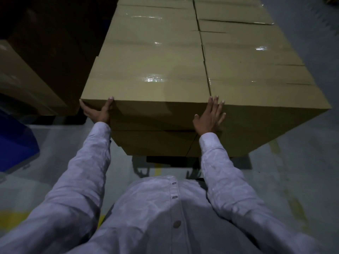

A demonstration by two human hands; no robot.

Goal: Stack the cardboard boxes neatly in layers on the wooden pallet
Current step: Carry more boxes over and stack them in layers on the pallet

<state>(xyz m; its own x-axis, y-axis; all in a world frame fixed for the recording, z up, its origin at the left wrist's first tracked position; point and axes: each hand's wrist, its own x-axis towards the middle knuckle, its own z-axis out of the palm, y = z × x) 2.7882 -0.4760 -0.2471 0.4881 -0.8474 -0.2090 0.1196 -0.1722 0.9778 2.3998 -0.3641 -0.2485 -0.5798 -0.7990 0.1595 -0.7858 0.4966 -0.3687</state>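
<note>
Grey floor (293,162) bears blue bin (14,143), dark boxes (45,52) beside stack (146,61).

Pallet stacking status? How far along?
Done: stacked boxes sit in at least two layers, two rows side by side, tops level. In hand: the near top box is on the stack, left hand at its left front corner, right hand flat on its front face, apparently squaring it up. Left: unclear; more boxes stand at the left, possibly still to load.

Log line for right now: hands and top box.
left hand: cups box near-left corner | right hand: flat on stack front | phase: likely squaring top layer
</note>
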